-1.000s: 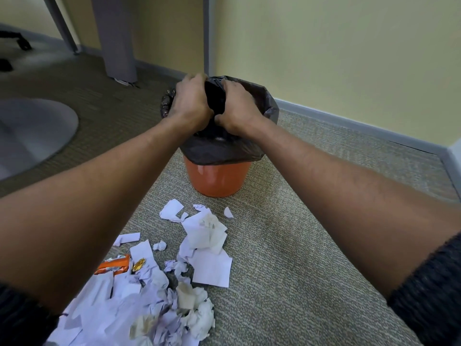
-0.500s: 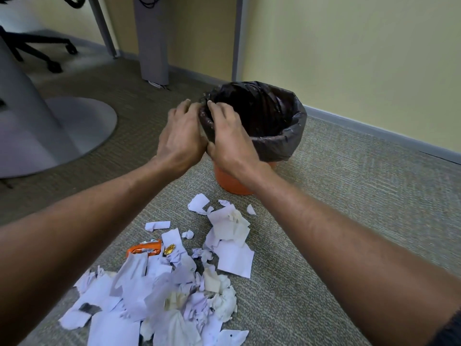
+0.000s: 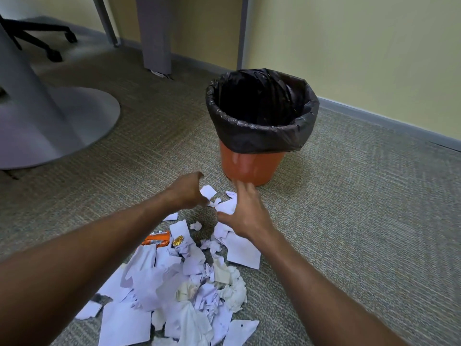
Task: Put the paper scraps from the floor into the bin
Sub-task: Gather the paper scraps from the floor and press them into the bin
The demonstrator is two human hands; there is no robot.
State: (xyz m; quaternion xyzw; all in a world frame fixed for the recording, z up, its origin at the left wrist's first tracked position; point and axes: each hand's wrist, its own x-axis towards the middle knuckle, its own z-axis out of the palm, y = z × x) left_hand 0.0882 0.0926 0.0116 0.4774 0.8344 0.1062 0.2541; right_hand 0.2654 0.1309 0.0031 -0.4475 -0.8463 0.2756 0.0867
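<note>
Reaching forward and down, both bare arms extend over the far end of the paper scraps (image 3: 174, 278) on the carpeted floor (image 3: 349, 221). Left hand (image 3: 185, 192) is curled palm-down with fingers loosely bent and apart, holding nothing. Right hand (image 3: 245, 213) has its fingers spread wide above white pieces, also holding nothing. Torn and crumpled white scraps lie heaped near the bin (image 3: 249, 168), an orange pail with a black liner (image 3: 262, 136), standing just beyond.
</note>
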